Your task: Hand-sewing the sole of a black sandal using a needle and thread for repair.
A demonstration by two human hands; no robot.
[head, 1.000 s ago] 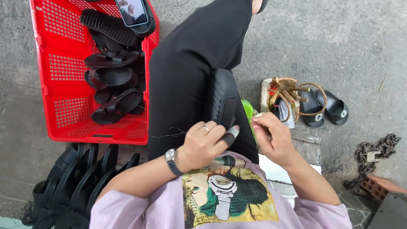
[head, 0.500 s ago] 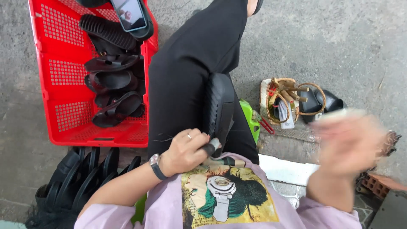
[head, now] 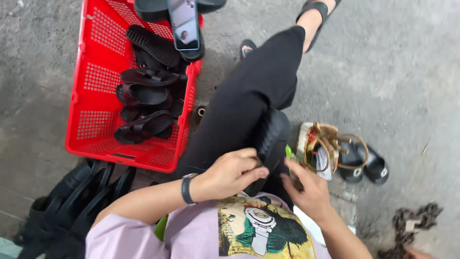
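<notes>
Left hand (head: 232, 172) is gripping the black sandal (head: 270, 139) on the lap; right hand (head: 309, 189), just beside that grip, is pinching a green tool (head: 288, 152).

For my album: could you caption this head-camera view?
Seated person's left hand grips a black sandal on the lap, right hand alongside, red basket nearby.

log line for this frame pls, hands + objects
left hand: gripping black sandal on lap | right hand: beside sandal, small green tool at fingertips | red basket: black sandals, phone on rim | woven basket: on floor
</notes>
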